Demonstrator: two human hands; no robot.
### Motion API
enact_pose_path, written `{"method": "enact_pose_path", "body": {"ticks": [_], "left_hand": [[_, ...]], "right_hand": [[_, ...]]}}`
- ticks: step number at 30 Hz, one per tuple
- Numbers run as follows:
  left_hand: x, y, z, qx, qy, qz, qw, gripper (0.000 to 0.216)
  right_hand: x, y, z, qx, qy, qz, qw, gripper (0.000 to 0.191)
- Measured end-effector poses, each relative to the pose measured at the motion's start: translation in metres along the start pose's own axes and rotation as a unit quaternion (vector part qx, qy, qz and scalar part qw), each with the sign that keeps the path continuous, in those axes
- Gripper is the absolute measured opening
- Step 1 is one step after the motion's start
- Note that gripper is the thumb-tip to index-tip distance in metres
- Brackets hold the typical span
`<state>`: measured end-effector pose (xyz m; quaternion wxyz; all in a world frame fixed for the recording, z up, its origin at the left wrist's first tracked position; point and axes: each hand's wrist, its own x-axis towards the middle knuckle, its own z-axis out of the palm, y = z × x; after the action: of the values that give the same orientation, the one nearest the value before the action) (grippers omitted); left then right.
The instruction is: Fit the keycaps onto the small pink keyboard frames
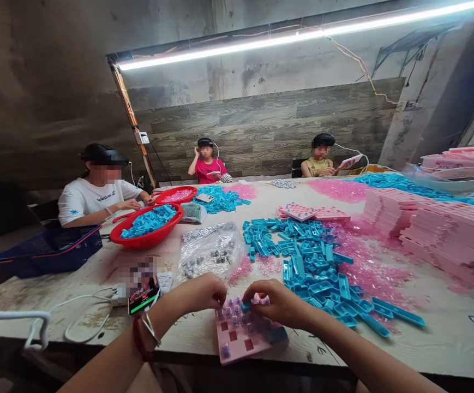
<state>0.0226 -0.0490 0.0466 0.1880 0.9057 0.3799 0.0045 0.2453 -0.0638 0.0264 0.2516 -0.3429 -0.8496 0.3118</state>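
Note:
A pink plastic board [237,349] with rows of square holes lies near the table's front edge. Small clear-purplish pieces [229,311] fill several of its holes; a few holes lower down show dark red. My left hand [208,292] is closed at the board's upper left corner, fingertips pressed together, and whatever they pinch is too small to make out. Over the board's upper right, the fingers of my right hand [275,303] are bent around a small blue plastic piece [246,307]. Part of the board is hidden under that hand.
Blue plastic pieces [322,273] and pink bits [378,267] are heaped right of centre, beside stacked pink boards [445,229]. A transparent bag [212,248], red baskets [150,243], a phone [144,292] with cables and a dark blue basket [57,254] stand left. Three people sit across the table.

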Motion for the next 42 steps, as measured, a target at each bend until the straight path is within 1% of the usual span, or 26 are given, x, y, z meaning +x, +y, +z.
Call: {"method": "enact_pose_path", "body": {"ticks": [6, 9, 13, 15, 18, 21, 23, 26, 31, 34, 38, 42], "left_hand": [[0.003, 0.001, 0.001, -0.027, 0.014, 0.031, 0.999, 0.021], [0.006, 0.004, 0.005, -0.023, 0.026, 0.034, 0.999, 0.017], [0.012, 0.008, 0.012, -0.005, 0.040, 0.030, 0.999, 0.011], [0.013, 0.008, 0.014, -0.006, 0.044, 0.039, 0.998, 0.013], [0.011, 0.004, 0.012, -0.051, 0.045, 0.037, 0.997, 0.015], [0.007, -0.003, 0.010, -0.127, 0.047, 0.007, 0.991, 0.019], [0.005, -0.007, 0.009, -0.175, 0.051, -0.016, 0.983, 0.021], [0.004, -0.008, 0.008, -0.217, 0.056, -0.033, 0.974, 0.020], [0.004, 0.002, 0.004, -0.180, 0.072, -0.036, 0.980, 0.014], [0.005, 0.006, 0.005, -0.149, 0.086, -0.038, 0.984, 0.010], [0.006, 0.005, 0.007, -0.146, 0.078, -0.033, 0.986, 0.010], [0.006, 0.005, 0.009, -0.156, 0.067, -0.047, 0.984, 0.013]], "right_hand": [[-0.005, -0.004, -0.003, -0.023, -0.003, 0.007, 1.000, 0.029], [-0.009, -0.006, -0.003, -0.046, 0.002, 0.029, 0.999, 0.030], [-0.012, -0.009, -0.002, -0.106, 0.024, 0.080, 0.991, 0.029], [-0.013, -0.012, 0.000, -0.130, 0.046, 0.084, 0.987, 0.028], [-0.009, -0.014, 0.007, -0.137, 0.088, 0.057, 0.985, 0.022], [-0.001, -0.011, 0.015, -0.130, 0.120, 0.014, 0.984, 0.018], [0.005, -0.005, 0.021, -0.123, 0.128, -0.010, 0.984, 0.017], [0.011, 0.003, 0.028, -0.108, 0.123, -0.022, 0.986, 0.016], [0.013, 0.005, 0.032, -0.078, 0.111, -0.022, 0.991, 0.013], [0.012, 0.003, 0.032, -0.076, 0.101, -0.023, 0.992, 0.015], [0.013, 0.003, 0.033, -0.084, 0.083, -0.034, 0.992, 0.017], [0.012, 0.006, 0.032, -0.108, 0.073, -0.059, 0.990, 0.015]]}}
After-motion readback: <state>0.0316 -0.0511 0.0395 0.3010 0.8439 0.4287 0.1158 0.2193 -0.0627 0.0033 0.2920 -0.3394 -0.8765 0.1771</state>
